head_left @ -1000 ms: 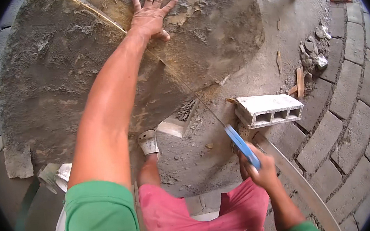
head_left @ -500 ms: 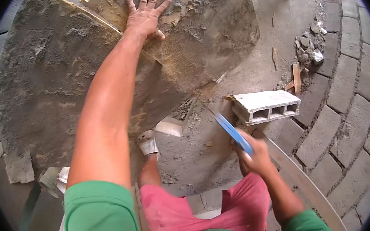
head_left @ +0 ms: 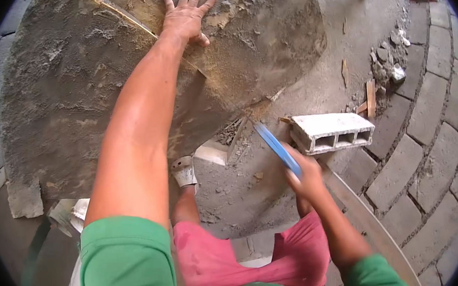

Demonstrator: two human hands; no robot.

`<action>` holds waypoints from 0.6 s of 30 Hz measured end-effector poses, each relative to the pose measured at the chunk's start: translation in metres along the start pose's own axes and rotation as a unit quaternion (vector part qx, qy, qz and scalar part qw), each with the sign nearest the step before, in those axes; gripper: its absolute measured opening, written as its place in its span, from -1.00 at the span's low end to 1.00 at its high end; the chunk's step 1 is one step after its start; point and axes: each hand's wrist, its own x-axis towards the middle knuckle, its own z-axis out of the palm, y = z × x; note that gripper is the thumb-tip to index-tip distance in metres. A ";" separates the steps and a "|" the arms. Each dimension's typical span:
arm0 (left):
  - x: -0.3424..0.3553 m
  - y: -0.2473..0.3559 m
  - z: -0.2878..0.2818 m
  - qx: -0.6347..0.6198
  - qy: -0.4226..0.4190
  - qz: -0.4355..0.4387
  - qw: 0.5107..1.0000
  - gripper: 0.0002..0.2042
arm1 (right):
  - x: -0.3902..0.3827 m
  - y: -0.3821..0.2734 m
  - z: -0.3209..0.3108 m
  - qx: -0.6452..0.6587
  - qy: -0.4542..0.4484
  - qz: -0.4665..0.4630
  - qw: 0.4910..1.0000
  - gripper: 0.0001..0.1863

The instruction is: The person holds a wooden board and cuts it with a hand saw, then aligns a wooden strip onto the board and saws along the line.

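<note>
A broad board [head_left: 81,102], crusted with grey cement, fills the upper left. My left hand [head_left: 184,19] lies flat on it, fingers spread. A straight slit runs slantwise past that hand, with tan sawdust [head_left: 218,91] along it. Below the board's near edge, my right hand [head_left: 304,170] is closed round a blue hand saw [head_left: 278,150], which points up and left toward the slit. The saw's thin blade is hard to make out near the board.
A white hollow block [head_left: 333,130] stands right of the saw. Wood scraps [head_left: 371,99] and rubble [head_left: 387,64] lie beyond it. Paving blocks [head_left: 397,171] cover the right side. A foot in a pale clog [head_left: 184,172] is close under the board's near edge.
My right hand and the saw have moved slightly up and left, toward the board. My left hand keeps its place on the board, while the whole view has shifted a little.
</note>
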 end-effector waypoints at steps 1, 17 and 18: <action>-0.005 -0.004 -0.003 -0.004 0.018 0.012 1.000 0.29 | -0.042 -0.012 -0.030 0.010 -0.026 0.071 0.997 -0.36; 0.001 0.008 -0.004 0.049 0.000 -0.003 0.999 0.30 | -0.058 -0.005 -0.034 0.010 -0.010 0.053 0.999 -0.36; 0.006 0.015 -0.008 0.046 0.007 0.009 0.999 0.31 | -0.052 -0.007 -0.043 0.007 -0.004 0.054 0.999 -0.36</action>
